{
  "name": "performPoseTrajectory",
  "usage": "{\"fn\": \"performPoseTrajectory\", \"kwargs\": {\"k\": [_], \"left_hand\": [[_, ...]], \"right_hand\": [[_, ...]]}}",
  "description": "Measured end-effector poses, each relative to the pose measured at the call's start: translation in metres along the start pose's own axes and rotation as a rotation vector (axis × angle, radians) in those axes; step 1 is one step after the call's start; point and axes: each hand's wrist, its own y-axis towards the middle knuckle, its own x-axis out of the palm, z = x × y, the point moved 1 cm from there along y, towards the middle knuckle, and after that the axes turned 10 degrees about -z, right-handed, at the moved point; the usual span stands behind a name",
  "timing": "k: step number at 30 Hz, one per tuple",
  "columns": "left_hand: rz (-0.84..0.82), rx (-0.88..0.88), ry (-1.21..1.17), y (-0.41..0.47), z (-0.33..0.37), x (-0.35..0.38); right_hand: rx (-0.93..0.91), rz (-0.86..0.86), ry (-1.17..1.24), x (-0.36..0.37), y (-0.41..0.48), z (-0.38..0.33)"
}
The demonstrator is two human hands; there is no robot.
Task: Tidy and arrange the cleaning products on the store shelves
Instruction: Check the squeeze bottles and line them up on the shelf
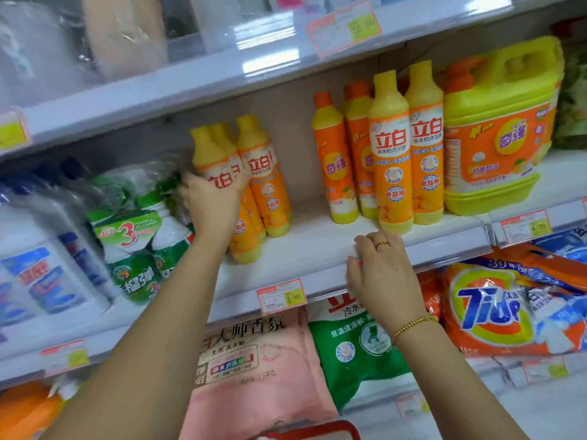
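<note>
Left hand point(211, 201) grips a yellow bottle point(219, 185); right hand point(381, 268) rests open on the shelf edge point(444, 246)

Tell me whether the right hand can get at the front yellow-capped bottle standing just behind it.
Probably yes. The right hand lies open at the shelf edge, holding nothing, and the front yellow-capped bottle stands just beyond its fingers with only bare shelf between. Nothing looks to be in the way.
</note>
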Motion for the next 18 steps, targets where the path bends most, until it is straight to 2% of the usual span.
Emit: {"fn": "performPoseTrajectory", "kwargs": {"k": [2, 7, 12, 15, 18], "left_hand": [[-0.111, -0.038, -0.038, 0.002, -0.005, -0.003], [-0.149, 0.033, 0.053, -0.001, -0.012, -0.017], [-0.312, 0.311, -0.009, -0.052, -0.017, -0.051], [-0.284, 0.431, -0.035, -0.089, -0.020, -0.082], [-0.242, 0.472, -0.097, -0.117, -0.013, -0.117]], "right_hand": [[0.015, -0.039, -0.043, 0.002, 0.001, -0.004], [-0.029, -0.025, 0.028, 0.001, -0.005, -0.025], [-0.235, 0.023, 0.166, -0.021, -0.016, -0.055], [-0.363, 0.033, 0.226, -0.032, -0.022, -0.067], [-0.455, -0.012, 0.331, -0.036, -0.032, -0.078]]}}
